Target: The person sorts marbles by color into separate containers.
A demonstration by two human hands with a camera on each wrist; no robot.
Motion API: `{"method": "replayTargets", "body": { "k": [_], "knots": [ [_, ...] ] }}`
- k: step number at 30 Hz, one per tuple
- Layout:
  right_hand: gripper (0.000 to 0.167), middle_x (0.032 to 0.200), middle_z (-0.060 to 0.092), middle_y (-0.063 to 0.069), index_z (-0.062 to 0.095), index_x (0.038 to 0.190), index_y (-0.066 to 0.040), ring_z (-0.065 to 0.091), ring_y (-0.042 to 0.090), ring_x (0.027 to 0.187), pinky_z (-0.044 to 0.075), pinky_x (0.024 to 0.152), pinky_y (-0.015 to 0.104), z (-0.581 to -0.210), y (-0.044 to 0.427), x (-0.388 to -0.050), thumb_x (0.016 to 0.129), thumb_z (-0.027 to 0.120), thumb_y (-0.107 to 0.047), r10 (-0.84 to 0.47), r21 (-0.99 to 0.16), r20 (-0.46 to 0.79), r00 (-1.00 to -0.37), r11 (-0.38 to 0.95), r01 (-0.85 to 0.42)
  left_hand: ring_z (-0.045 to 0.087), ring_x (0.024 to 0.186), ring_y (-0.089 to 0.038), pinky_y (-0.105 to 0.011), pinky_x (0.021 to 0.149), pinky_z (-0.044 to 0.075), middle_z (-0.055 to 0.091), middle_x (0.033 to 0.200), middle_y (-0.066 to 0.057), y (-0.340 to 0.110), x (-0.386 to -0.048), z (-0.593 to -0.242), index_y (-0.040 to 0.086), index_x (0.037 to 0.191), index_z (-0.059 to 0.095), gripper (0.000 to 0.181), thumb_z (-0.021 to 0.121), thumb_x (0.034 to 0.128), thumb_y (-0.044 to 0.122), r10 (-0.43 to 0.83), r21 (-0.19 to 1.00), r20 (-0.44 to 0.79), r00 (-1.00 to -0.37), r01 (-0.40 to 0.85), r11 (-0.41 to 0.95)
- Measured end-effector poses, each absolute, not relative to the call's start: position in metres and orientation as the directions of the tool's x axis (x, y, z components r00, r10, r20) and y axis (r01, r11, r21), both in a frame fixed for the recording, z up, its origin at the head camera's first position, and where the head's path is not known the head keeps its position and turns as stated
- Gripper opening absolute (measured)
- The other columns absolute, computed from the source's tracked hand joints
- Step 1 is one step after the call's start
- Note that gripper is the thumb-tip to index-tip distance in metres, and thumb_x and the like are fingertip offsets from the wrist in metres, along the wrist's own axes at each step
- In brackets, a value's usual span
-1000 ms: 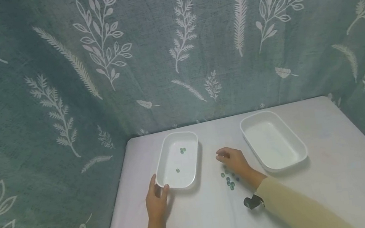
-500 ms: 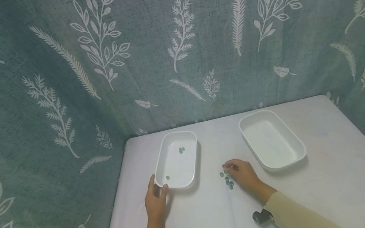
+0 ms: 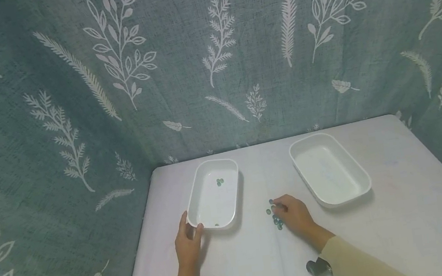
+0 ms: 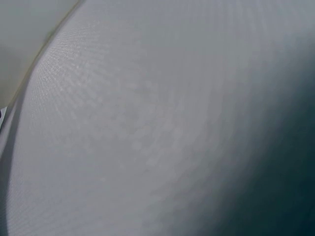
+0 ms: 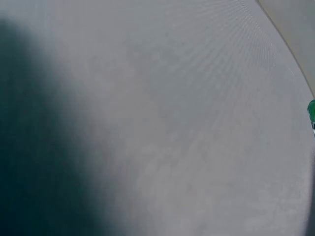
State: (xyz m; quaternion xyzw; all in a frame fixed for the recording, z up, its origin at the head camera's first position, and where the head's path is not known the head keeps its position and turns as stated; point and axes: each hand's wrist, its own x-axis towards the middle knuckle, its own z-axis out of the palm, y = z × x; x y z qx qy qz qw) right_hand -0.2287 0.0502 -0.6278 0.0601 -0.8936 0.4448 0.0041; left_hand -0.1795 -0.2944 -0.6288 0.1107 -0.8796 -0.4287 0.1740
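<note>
My left hand (image 3: 188, 248) grips the near-left corner of a white tray (image 3: 235, 203), thumb and fingers at its rim. In that tray lie several green glass beads (image 3: 220, 182) at the back and one (image 3: 217, 225) by the near wall. Over a cluster of loose beads (image 3: 278, 222) on the table, my right hand (image 3: 296, 216) is lowered with bent fingers, its fingertips beside the upper beads (image 3: 271, 201). Whether a bead is between them cannot be made out. A green bead (image 5: 312, 111) shows at the right wrist view's edge.
A second white tray (image 3: 337, 176) stands to the right, beyond my right forearm. Both trays are on a white-covered table (image 3: 246, 265). A leaf-patterned teal curtain (image 3: 188, 77) hangs behind the table and along its left side.
My right hand has moved down and slightly right, from above the cluster onto its upper beads. In the left tray, a bead has rolled left, then right along the near wall. My left hand keeps its grip.
</note>
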Motion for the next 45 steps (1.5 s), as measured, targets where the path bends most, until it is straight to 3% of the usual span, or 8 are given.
{"method": "replayTargets", "body": {
  "k": [5, 13, 25, 38, 45],
  "knots": [
    [0.024, 0.116, 0.067, -0.004, 0.069, 0.114, -0.02, 0.06, 0.019, 0.114, 0.049, 0.096, 0.039, -0.63, 0.049, -0.229, 0.093, 0.065, -0.03, -0.121, -0.773, 0.093, -0.988, 0.617, -0.149, 0.04, 0.135, -0.034, -0.062, 0.11, 0.022, 0.045, 0.148, -0.007, -0.295, -0.179, -0.629, 0.022, 0.15, 0.038, 0.07, 0.071, 0.0896, 0.034, -0.341, 0.796, 0.21, -0.916, -0.042, 0.604],
    [0.028, 0.115, 0.067, -0.001, 0.069, 0.117, -0.017, 0.06, 0.021, 0.114, 0.048, 0.098, 0.04, -0.631, 0.045, -0.231, 0.093, 0.065, -0.029, -0.153, -0.705, 0.122, -0.981, 0.682, -0.194, 0.041, 0.135, -0.034, -0.063, 0.11, 0.021, 0.045, 0.148, -0.007, -0.296, -0.179, -0.63, 0.023, 0.15, 0.037, 0.071, 0.071, 0.0894, 0.036, -0.351, 0.801, 0.196, -0.916, -0.057, 0.595],
    [0.024, 0.102, 0.065, 0.0, 0.07, 0.112, -0.011, 0.064, 0.019, 0.099, 0.052, 0.089, 0.035, -0.62, 0.038, -0.23, 0.09, 0.068, -0.021, -0.159, -0.64, 0.093, -0.983, 0.747, -0.182, 0.037, 0.137, -0.035, -0.064, 0.11, 0.021, 0.042, 0.15, -0.005, -0.295, -0.179, -0.63, 0.025, 0.151, 0.036, 0.07, 0.068, 0.09, 0.039, -0.36, 0.798, 0.162, -0.919, -0.092, 0.596],
    [0.024, 0.117, 0.067, 0.004, 0.069, 0.112, -0.012, 0.059, 0.027, 0.116, 0.046, 0.099, 0.045, -0.622, 0.042, -0.236, 0.09, 0.068, -0.022, -0.129, -0.749, 0.044, -0.991, 0.652, -0.118, 0.038, 0.136, -0.035, -0.064, 0.109, 0.022, 0.043, 0.149, -0.006, -0.294, -0.18, -0.631, 0.023, 0.15, 0.037, 0.07, 0.07, 0.0897, 0.038, -0.361, 0.787, 0.192, -0.913, -0.076, 0.612],
    [0.021, 0.114, 0.067, 0.002, 0.069, 0.11, -0.015, 0.06, 0.025, 0.113, 0.049, 0.096, 0.045, -0.616, 0.045, -0.237, 0.091, 0.067, -0.024, -0.108, -0.794, 0.029, -0.994, 0.602, -0.088, 0.039, 0.135, -0.037, -0.065, 0.109, 0.021, 0.044, 0.148, -0.008, -0.294, -0.179, -0.629, 0.023, 0.15, 0.038, 0.07, 0.07, 0.0893, 0.039, -0.362, 0.788, 0.194, -0.912, -0.074, 0.611]
  ]
}}
